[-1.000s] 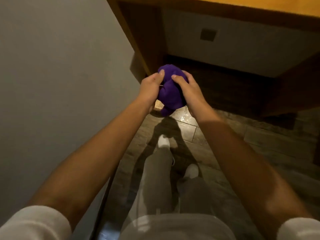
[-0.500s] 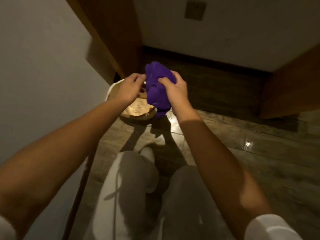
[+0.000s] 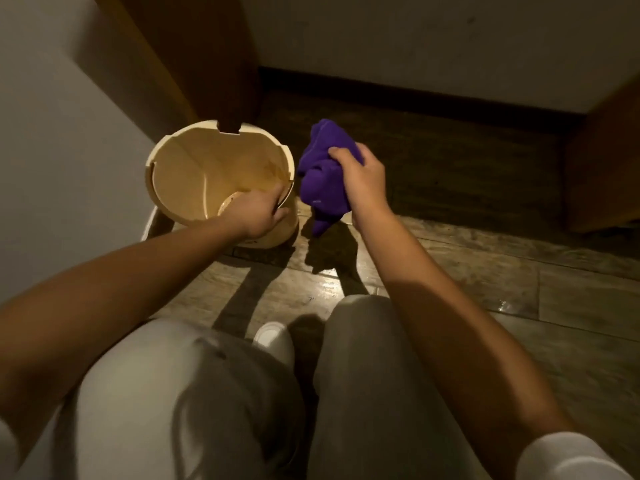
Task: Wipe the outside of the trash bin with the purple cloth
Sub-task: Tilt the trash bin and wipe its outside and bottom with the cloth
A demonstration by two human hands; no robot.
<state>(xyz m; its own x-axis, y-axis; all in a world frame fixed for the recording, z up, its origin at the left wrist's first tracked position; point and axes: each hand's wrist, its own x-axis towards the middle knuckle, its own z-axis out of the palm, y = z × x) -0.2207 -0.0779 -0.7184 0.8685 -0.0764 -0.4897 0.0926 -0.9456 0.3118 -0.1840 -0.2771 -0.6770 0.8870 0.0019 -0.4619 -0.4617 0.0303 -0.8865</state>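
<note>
A round cream trash bin (image 3: 180, 161) stands open on the floor beside the left wall, its inside stained brown. My left hand (image 3: 258, 213) grips its near right rim, fingers curled over the edge. The bunched purple cloth (image 3: 320, 174) hangs just right of the bin, apart from its wall, with my right hand (image 3: 360, 178) shut on it from the right side. A tail of the cloth dangles near the floor.
A grey wall (image 3: 62, 140) runs along the left. A wooden desk leg (image 3: 194, 60) stands right behind the bin, another wooden panel (image 3: 606, 161) at the far right. My knees (image 3: 367, 375) and a white shoe (image 3: 273, 339) fill the foreground on the wood-look floor.
I have crouched lower and the bin has come fully into view. My left hand let go of the cloth and took the bin's rim. The right hand keeps the cloth.
</note>
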